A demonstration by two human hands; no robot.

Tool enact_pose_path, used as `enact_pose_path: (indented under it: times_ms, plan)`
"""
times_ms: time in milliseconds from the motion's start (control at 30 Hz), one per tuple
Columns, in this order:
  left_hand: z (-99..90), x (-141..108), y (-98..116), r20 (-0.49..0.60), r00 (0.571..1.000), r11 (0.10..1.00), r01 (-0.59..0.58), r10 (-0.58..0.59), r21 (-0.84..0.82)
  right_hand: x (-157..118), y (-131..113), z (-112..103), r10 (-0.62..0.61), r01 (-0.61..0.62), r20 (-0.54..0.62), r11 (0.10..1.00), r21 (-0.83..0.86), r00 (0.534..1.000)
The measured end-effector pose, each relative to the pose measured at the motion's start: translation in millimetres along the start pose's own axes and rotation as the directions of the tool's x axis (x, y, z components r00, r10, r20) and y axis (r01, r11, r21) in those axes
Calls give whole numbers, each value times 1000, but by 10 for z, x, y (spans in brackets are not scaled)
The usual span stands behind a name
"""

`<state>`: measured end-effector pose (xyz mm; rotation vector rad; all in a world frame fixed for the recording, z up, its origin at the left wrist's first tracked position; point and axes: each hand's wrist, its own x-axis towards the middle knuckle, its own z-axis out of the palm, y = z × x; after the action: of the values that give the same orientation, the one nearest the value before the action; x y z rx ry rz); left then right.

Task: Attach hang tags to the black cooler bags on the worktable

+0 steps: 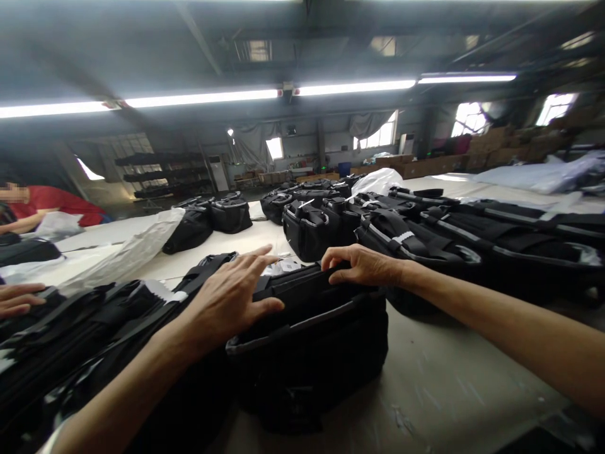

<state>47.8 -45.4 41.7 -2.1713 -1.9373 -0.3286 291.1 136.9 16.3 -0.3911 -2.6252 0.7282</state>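
A black fabric bag with a grey-trimmed top edge stands upright on the table directly in front of me. My right hand is closed at the bag's far top edge, fingers curled over the black fabric with the thumb on the near side. Over the bag's left end, my left hand is open, its fingers stretched forward and the thumb apart. Whether its underside touches the fabric, I cannot tell. Several black bags lie close by on the left, partly behind my left forearm.
Many black bags crowd the pale table ahead and to the right. At the left edge, another person's hand rests near the bags. A person in a red top leans over farther back. Clear plastic lies at the right.
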Motion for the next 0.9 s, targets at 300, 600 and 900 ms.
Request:
enact_pose_path:
  times_ms: [300, 600, 900]
  plan:
    - [263, 290, 276, 175, 969, 975, -195, 175, 104, -11, 47, 12, -271, 266, 18, 924, -276, 962]
    - [48, 412, 172, 245, 963, 958, -40, 113, -283, -26, -75, 0, -626, 430, -15, 553, -714, 780]
    - [285, 766, 80, 550, 733, -30, 610, 401, -792, -96, -76, -44, -726, 418, -130, 522, -743, 676]
